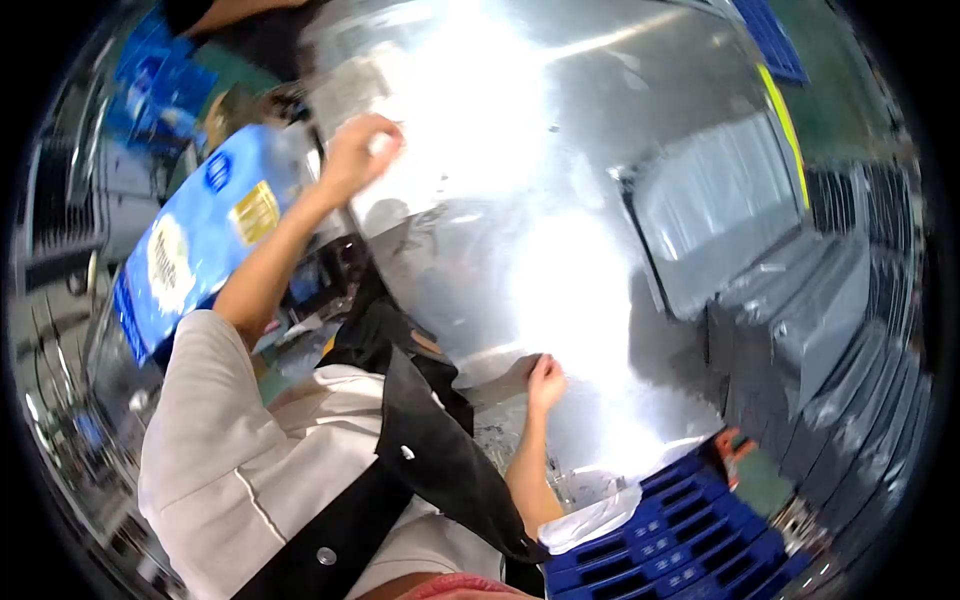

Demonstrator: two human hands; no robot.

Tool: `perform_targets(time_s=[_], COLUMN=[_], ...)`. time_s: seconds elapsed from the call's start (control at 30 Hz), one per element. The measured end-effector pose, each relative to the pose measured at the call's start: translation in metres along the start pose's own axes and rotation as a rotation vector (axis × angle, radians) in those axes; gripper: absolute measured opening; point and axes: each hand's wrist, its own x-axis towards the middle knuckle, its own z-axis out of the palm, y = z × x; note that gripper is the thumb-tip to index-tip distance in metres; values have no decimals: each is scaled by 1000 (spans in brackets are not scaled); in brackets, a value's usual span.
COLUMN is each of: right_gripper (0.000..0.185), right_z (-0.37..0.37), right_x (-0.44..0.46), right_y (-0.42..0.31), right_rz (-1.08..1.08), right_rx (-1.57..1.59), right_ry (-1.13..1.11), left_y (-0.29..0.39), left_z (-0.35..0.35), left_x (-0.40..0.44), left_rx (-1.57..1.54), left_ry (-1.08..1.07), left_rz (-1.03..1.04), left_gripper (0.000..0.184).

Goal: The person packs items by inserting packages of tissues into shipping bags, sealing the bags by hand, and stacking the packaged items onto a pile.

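My left hand is over the far left part of a shiny metal tabletop, its fingers curled towards the thumb and slightly blurred. Whatever those fingers hold, if anything, is lost in the glare. Lower down, near the table's front edge, my right hand is closed, with its fingers pressed together. I cannot make out anything in it. A blue printed plastic package lies just left of my left forearm.
Grey flat panels in clear film lie on the table's right side, with more film-wrapped grey pieces stacked beyond. A dark blue slotted plastic crate stands at the lower right, a white plastic bag on its edge. Another person's arm shows at top left.
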Motion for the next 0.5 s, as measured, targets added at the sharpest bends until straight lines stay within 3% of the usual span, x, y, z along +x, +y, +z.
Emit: perform_targets(time_s=[0.03, 0.07, 0.13, 0.23, 0.27, 0.3, 0.33, 0.37, 0.4, 0.47, 0.5], right_gripper=[34, 33, 34, 34, 35, 35, 38, 41, 40, 41, 43], right_z=[15, 21, 21, 24, 21, 18, 28, 22, 35, 44, 48], right_x=[-18, -36, -69, -69, -64, -60, -51, -46, -42, -31, -29], right_y=[10, 12, -1, 2, -10, -19, -8, -22, -16, -20, -23], right_rz=[-175, -248, -433, -435, -283, -122, -189, 35, 323, 467, 274], right_rx=[-51, -87, -30, -21, -59, -107, -24, 249, 616, 567, 245], right_ry=[4, -27, -70, -160, -200, -241, -98, -224, -198, -123, -52], left_y=[-3, -44, -61, -164, -190, -209, -221, -200, -212, -244, -286], left_z=[-44, -69, -159, -273, -315, -352, -383, -401, -427, -466, -491], left_x=[-8, -27, -53, -154, -197, -247, -295, -323, -371, -450, -507], left_rx=[98, 138, 266, 519, 772, 960, 1065, 1151, 1268, 888, 626], left_ry=[131, 319, 436, 574, 569, 512, 361, 313, 309, 520, 540], left_rz=[-126, -98, -323, -592, -556, -677, -927, -1070, -1298, -1530, -1578], left_gripper=[9, 11, 14, 27, 37, 44, 49, 56, 64, 78, 83])
